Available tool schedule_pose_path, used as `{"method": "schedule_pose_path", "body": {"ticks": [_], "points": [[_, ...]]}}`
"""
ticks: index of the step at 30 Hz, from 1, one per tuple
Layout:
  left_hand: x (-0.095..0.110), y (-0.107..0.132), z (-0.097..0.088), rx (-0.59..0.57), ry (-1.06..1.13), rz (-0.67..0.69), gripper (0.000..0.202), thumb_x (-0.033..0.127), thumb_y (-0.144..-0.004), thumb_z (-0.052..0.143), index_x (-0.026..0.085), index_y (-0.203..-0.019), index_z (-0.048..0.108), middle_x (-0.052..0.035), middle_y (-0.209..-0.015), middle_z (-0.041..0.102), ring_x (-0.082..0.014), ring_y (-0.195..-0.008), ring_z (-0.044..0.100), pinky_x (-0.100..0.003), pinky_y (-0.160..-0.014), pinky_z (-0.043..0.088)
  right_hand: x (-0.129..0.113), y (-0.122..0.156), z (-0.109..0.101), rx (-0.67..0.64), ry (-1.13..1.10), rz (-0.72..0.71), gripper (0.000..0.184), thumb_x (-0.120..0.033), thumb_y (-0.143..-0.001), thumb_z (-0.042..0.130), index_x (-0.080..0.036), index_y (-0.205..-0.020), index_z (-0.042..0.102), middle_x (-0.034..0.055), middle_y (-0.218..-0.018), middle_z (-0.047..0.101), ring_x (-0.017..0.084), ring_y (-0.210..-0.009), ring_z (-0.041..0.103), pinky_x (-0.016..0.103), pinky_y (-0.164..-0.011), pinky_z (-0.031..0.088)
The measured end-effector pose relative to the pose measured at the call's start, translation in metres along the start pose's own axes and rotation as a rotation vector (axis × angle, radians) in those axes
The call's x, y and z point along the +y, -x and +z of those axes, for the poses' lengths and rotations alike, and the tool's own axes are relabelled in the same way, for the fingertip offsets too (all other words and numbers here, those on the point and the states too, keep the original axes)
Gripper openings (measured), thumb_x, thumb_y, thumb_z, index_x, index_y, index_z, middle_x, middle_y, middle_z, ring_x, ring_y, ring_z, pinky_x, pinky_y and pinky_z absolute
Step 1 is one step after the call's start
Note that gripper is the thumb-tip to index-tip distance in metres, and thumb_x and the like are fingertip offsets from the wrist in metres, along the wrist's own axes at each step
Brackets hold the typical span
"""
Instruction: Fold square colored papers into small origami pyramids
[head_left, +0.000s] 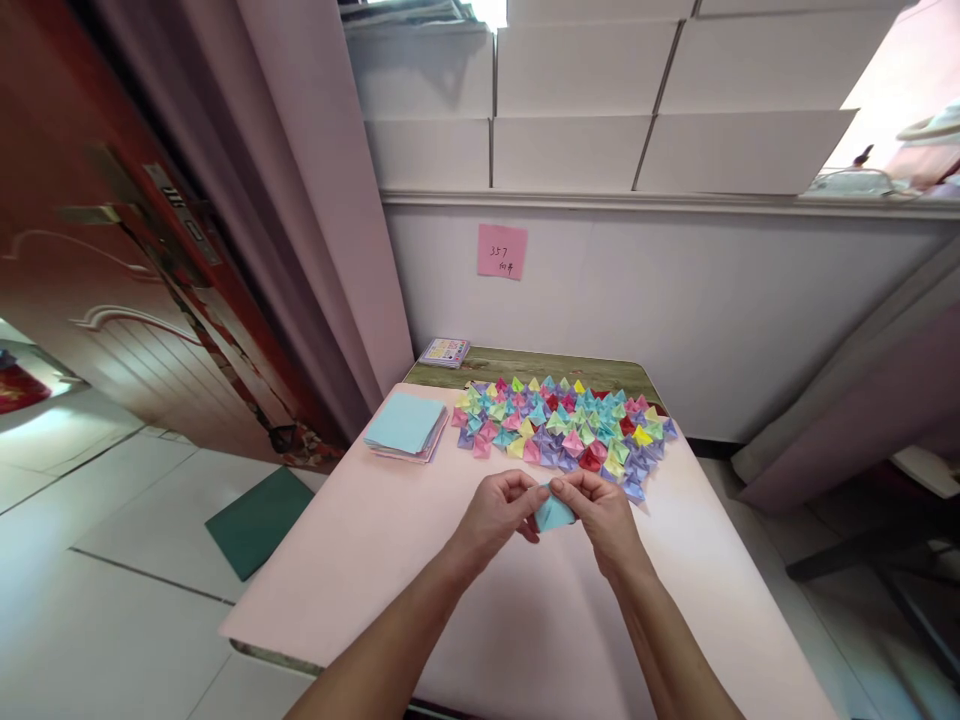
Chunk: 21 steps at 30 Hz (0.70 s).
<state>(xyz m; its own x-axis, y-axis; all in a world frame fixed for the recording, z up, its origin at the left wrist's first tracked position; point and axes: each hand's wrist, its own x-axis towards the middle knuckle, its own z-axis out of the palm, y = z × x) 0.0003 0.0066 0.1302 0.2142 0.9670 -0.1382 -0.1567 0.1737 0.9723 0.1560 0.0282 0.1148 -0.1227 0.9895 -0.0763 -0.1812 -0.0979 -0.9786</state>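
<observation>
Between my two hands is a small light-blue piece of folded paper [555, 514], raised over the front half of the table. My left hand [504, 508] pinches its left side between thumb and fingers. On the other side, my right hand [598, 510] grips the upper right edge with its thumb on top. Just beyond my hands lies a wide cluster of folded paper pieces [559, 425] in pink, purple, green, yellow, red and blue, their points facing up. A stack of square paper sheets [406, 424], light blue on top, sits to the left.
The table has a pale pink cover [420, 560] and a bare wooden far edge [517, 366]. A small printed pack [445, 352] lies at its far left corner. A pink note [502, 251] hangs on the wall. On the floor at left lies a dark green mat [259, 520].
</observation>
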Motion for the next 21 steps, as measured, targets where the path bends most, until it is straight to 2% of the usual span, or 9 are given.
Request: {"method": "schedule_pose_path", "body": {"ticks": [2,6,8,13,16,21], "points": [[-0.002,-0.005,-0.003,0.051,0.004,0.046,0.035,0.045,-0.073,0.072,0.013,-0.073,0.059,-0.0004,-0.058,0.062,-0.0107,-0.046,0.056,-0.024,-0.045,0.05,0.0,-0.004,-0.001,-0.027,0.035,0.023,0.035,-0.048,-0.066,0.078,-0.016,-0.07,0.068,-0.0016,-0.056,0.057,0.01,-0.052,0.047,0.022,-0.048,0.038],[-0.02,-0.012,-0.009,0.216,0.014,0.043,0.035,0.044,-0.069,0.074,0.013,-0.071,0.058,0.0015,-0.051,0.058,-0.0108,-0.042,0.053,-0.023,-0.041,0.047,0.012,-0.01,-0.002,-0.03,0.053,0.077,0.048,-0.055,-0.069,0.074,-0.018,-0.098,0.068,-0.001,-0.066,0.063,0.014,-0.061,0.057,0.025,-0.055,0.048],[-0.033,-0.014,-0.011,0.281,0.024,0.028,0.035,0.044,-0.069,0.074,0.014,-0.07,0.057,0.0019,-0.05,0.057,-0.0104,-0.042,0.052,-0.022,-0.04,0.045,0.023,-0.011,-0.003,-0.058,0.036,0.113,0.054,-0.054,-0.067,0.075,-0.018,-0.105,0.064,-0.0002,-0.069,0.065,0.015,-0.064,0.061,0.028,-0.06,0.051],[-0.066,-0.015,-0.018,0.351,-0.013,0.007,0.031,0.043,-0.072,0.069,0.015,-0.076,0.055,0.0039,-0.052,0.056,-0.0104,-0.043,0.052,-0.021,-0.041,0.043,0.057,-0.012,-0.001,-0.011,0.101,0.064,0.04,-0.047,-0.064,0.078,-0.017,-0.084,0.06,-0.0011,-0.063,0.063,0.015,-0.058,0.06,0.027,-0.057,0.049],[-0.084,-0.013,-0.025,0.41,-0.19,-0.005,0.021,0.035,-0.075,0.064,0.018,-0.079,0.052,0.0067,-0.051,0.052,-0.0114,-0.044,0.052,-0.02,-0.042,0.039,0.074,-0.01,0.001,-0.014,0.277,0.007,0.03,-0.045,-0.069,0.073,-0.018,-0.075,0.062,-0.0005,-0.064,0.064,0.015,-0.058,0.058,0.027,-0.055,0.047],[-0.107,-0.002,-0.035,0.462,-0.701,0.016,0.008,0.022,-0.075,0.062,0.019,-0.074,0.054,0.003,-0.066,0.058,-0.0123,-0.061,0.056,-0.023,-0.058,0.04,0.097,0.0,0.004,-0.037,0.607,-0.107,0.018,-0.037,-0.078,0.061,-0.02,-0.075,0.069,0.0011,-0.068,0.067,0.017,-0.06,0.059,0.028,-0.058,0.045]]}}
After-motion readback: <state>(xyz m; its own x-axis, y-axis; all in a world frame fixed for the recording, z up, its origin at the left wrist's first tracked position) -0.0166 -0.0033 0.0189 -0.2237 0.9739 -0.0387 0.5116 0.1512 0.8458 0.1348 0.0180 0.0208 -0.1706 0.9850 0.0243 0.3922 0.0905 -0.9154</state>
